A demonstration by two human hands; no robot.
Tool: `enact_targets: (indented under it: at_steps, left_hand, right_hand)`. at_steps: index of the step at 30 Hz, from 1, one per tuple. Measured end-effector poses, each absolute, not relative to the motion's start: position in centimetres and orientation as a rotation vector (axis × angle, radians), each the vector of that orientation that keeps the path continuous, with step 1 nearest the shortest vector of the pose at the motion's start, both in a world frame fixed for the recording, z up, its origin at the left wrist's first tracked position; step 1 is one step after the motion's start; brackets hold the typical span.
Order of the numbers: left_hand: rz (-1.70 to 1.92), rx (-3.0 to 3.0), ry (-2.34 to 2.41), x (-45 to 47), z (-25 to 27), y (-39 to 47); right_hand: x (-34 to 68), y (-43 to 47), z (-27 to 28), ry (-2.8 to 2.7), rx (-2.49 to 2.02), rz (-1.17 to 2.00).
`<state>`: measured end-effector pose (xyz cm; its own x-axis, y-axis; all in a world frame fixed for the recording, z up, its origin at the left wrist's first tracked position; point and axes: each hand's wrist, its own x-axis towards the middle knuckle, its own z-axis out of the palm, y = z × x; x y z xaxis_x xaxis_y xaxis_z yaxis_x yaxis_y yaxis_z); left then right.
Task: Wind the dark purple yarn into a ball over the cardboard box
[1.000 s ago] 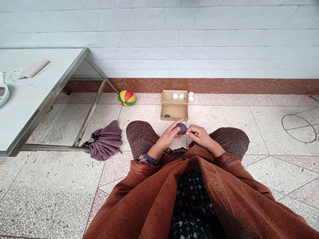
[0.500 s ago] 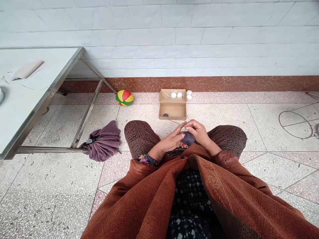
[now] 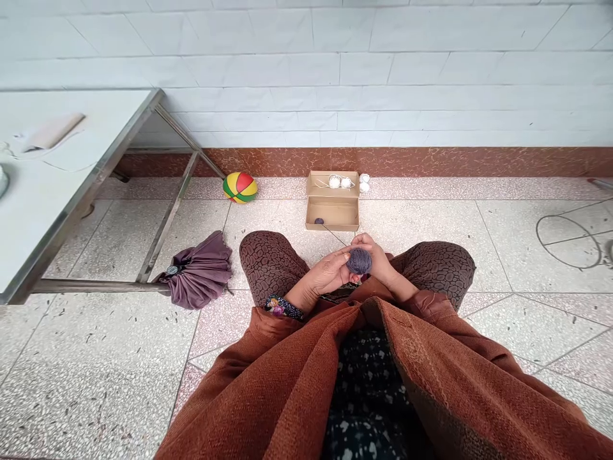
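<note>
A dark purple-grey ball of yarn (image 3: 359, 261) is held between my hands above my lap. My left hand (image 3: 326, 276) is closed around its left side, thumb on top. Curled behind the ball's far right side, my right hand (image 3: 379, 260) has its fingers closed on the yarn strand near the left fingertips; the exact pinch is partly hidden. From there the taut strand (image 3: 334, 234) runs to a smaller dark yarn ball (image 3: 318, 221) in the left of an open cardboard box (image 3: 332, 227).
White yarn balls (image 3: 340, 183) sit in the box lid, and two more (image 3: 364, 183) lie beside it. A colourful ball (image 3: 240, 187), a folded purple umbrella (image 3: 201, 271) and a metal-framed table (image 3: 90, 166) are on the left. A wire ring (image 3: 567, 241) lies right.
My right hand has moved from above the yarn ball round to its far side, lower behind it. The ball has risen slightly and turned more into view.
</note>
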<state>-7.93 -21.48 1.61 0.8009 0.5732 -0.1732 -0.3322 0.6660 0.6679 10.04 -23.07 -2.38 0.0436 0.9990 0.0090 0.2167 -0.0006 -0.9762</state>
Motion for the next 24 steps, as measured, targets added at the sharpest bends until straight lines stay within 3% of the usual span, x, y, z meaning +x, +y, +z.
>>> enact_targets:
  at_steps: [8, 14, 24]
  left_hand:
    - [0.580, 0.598, 0.412, -8.7, 1.6, -21.5]
    - [0.412, 0.726, 0.394, -8.5, 1.1, -22.6]
    - [0.572, 0.725, 0.481, -8.3, 1.4, -21.9]
  right_hand:
    - [13.3, -23.6, -2.0, -1.061, -0.918, 1.685]
    - [14.0, -22.9, -0.3, -0.940, -0.934, 1.488]
    - [11.1, -23.2, -2.5, -1.254, -1.198, 1.395]
